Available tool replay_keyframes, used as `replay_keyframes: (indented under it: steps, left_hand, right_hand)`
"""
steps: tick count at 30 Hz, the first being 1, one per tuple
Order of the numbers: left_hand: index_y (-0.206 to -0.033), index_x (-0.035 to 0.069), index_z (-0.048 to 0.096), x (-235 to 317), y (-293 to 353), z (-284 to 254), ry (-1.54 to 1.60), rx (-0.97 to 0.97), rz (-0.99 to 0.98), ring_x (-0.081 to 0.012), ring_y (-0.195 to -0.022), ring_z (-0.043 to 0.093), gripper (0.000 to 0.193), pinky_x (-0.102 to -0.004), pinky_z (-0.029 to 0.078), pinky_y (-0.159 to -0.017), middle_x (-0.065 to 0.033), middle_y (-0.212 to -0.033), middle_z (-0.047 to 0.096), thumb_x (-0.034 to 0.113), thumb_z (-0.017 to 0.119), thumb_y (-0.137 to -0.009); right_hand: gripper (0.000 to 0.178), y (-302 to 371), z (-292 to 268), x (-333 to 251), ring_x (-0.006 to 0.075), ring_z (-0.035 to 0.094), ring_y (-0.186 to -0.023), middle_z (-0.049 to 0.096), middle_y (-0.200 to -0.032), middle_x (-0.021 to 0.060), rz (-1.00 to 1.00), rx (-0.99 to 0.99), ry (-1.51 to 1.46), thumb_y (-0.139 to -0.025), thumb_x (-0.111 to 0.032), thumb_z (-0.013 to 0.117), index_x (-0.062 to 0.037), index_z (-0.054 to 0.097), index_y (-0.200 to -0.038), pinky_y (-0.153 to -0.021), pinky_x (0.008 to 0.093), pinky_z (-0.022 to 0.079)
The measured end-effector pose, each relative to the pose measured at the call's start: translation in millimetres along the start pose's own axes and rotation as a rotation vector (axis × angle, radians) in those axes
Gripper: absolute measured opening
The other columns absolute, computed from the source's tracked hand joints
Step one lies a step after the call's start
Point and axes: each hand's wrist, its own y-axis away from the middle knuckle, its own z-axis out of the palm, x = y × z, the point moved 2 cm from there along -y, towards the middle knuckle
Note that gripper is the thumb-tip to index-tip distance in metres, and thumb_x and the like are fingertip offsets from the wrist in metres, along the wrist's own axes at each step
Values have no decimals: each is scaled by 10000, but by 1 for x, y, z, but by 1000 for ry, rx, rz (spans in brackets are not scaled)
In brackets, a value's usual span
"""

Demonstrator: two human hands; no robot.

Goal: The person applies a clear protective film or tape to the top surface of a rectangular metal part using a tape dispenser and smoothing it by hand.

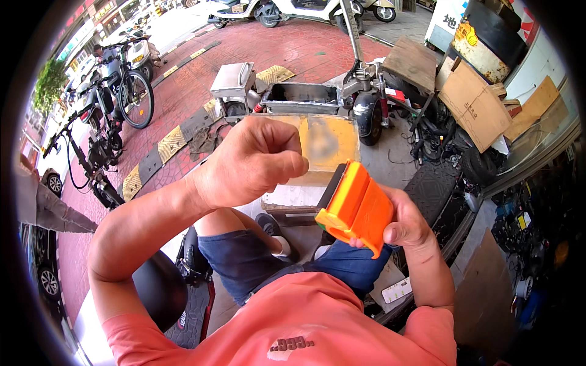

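My left hand (253, 160) is raised in front of me, over the near left part of a yellow-topped box, with its fingers curled into a fist. Whatever those fingers hold, if anything, is hidden. To its right, my right hand (407, 218) grips a bright orange plastic case (359, 206) from its right side, thumb on the near face. A dark strip runs along the case's upper left edge, and a curved lip sticks out at its bottom. The yellow-topped box (339, 137) stands behind both hands, with a grey smudge on its top.
Under the box is a low white-topped stool (293, 196). Beyond it stands a scooter frame with an open metal tray (302, 91). Tangled cables and cardboard (475, 110) lie at the right. A phone (397, 291) rests beside my right thigh. Bicycles (116, 91) and a passer-by's leg (58, 207) are at left.
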Motion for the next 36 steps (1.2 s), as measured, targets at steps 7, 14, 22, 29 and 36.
replay_keyframes:
  steps: [7,14,22,29,36]
  left_hand:
    - [-783,53,617,21,-20,-22,158,155,186,-96,-525,554,221,-247,440,-494,-31,-653,597,135,630,-988]
    - [-783,76,626,-16,-37,-73,53,201,73,-80,-536,565,208,-234,464,-508,-3,-666,598,132,666,-979]
    - [-813,82,651,-51,-79,-108,35,200,102,-67,-601,580,233,-239,464,-550,3,-691,621,189,713,-1010]
    - [-856,57,666,-86,-101,-154,53,320,127,-68,-616,577,221,-247,446,-556,1,-720,628,187,701,-1032]
    - [-841,64,689,-152,-126,-177,96,321,-37,-63,-619,565,238,-238,440,-563,16,-715,629,211,736,-1023]
  right_hand:
    - [1052,38,-25,-40,186,711,-1137,730,-1287,135,-4,190,215,-725,-528,978,125,563,-1437,-1018,327,548]
    - [910,66,-78,-44,159,716,-1014,751,-1154,108,14,278,311,-749,-536,960,107,635,-1305,-922,293,553]
    - [631,-1,-120,-107,73,627,-874,705,-959,24,25,289,597,-838,-530,900,22,690,-1062,-794,243,498]
    - [892,-73,-157,-132,72,662,-861,704,-936,11,208,225,691,-672,-706,944,35,678,-1092,-778,236,523]
    - [767,-121,-209,-127,60,615,-846,682,-906,-12,216,189,712,-717,-646,949,12,702,-1024,-771,239,486]
